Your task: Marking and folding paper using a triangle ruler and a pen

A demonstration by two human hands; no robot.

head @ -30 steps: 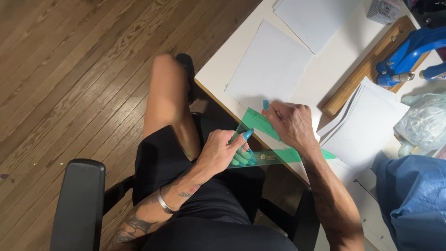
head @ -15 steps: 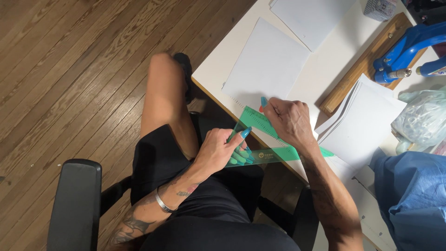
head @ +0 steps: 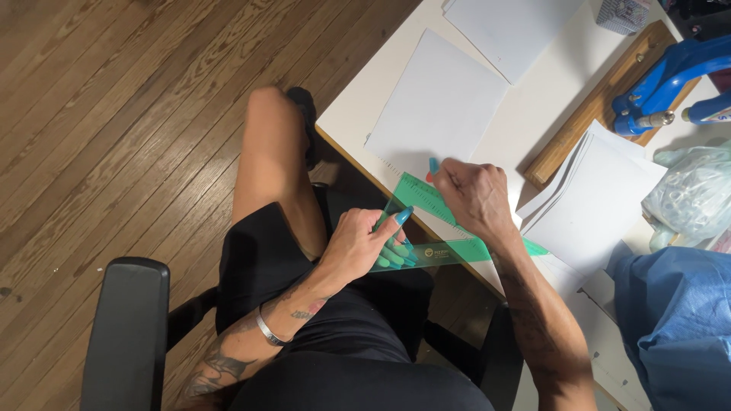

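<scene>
Fingers of my left hand (head: 358, 247) are pinching the green set square (head: 438, 228) at the table (head: 533, 106) edge. My right hand (head: 476, 198) is clenching a pen (head: 433, 167) against white paper (head: 438, 103).

Both hands (head: 358, 247) (head: 476, 198) on green set square (head: 438, 228), w/ pen (head: 433, 167).

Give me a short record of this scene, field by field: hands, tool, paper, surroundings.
Left hand: grips the lower corner of the translucent green plastic set square
Right hand: presses on the set square, holding a pen whose tip is hidden
Paper: white sheet lies past the square's edge
Surface: white table
Nearby: stack of white sheets, blue metal tool
</scene>
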